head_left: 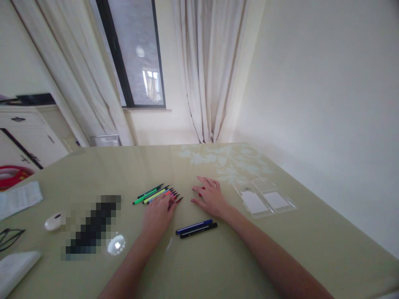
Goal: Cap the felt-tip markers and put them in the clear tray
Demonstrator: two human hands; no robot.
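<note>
Olive-green glossy tabletop point(280, 257) fills the lower view, wall and curtains behind. Largest loose item right of the hands: a clear plastic tray point(264, 199) with two white cards inside, well apart from both hands, off past the right wrist. Next, the row of felt pens point(156, 193), about eight, green through yellow to pink and red, lying side by side and touching; long axes run diagonal, near-left to far-right, dark tips pointing far-right. The left hand point(158, 214) lies flat over the near-right end of that row, fingers together and stretched out, palm down, covering the red-side pens; no pinch visible. The right hand point(212, 197) is just right of the row's tips, palm down with fingers spread slightly, resting on a red pen point(199, 190) of which only a sliver shows at the fingers; whether it is gripped or only covered, cannot tell. Between the two forearms, nearer the person, two more pens lie parallel and touching: a blue pen point(193, 226) and a black pen point(198, 230), long axes roughly left-right, slightly tilted up to the right, neither hand touching them. The right wrist is the nearer one to that pair. So the row is under the left hand, the pair is just behind both.
</note>
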